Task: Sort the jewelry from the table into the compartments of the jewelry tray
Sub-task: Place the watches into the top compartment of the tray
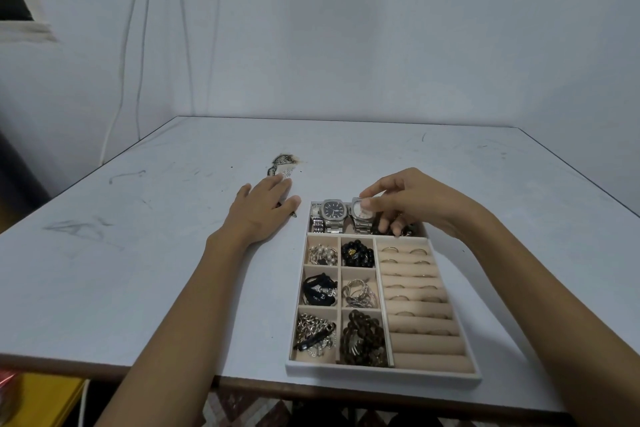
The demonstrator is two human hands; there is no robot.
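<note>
Left hand: the left hand [263,210] lies palm down on the counter [138,270], fingers straight and a little spread, released, gripping nothing I can see. The arm stretches forward from the near edge.
Left fingertips: they touch a worn patch [284,163] on the counter surface.
By the left thumb: a small dark tip [294,214] pokes out from under the hand; I cannot tell what it is.
Right hand: the right hand [408,204] hangs over the far end of the jewelry tray [381,378], thumb and forefinger pinching the white-faced watch [360,217]. Its other fingers curl down onto dark pieces in the same compartment.
Jewelry tray: near right of the counter, just right of the left forearm.
Far compartment: a dark-faced watch [335,210] lies just left of the pinched one.
Small compartments: pearls [323,253], black beads [358,253], brown beads [363,340], chains and a cord, well short of either hand.
Ring rolls: the rings [417,251] sit in slots below the right wrist.
</note>
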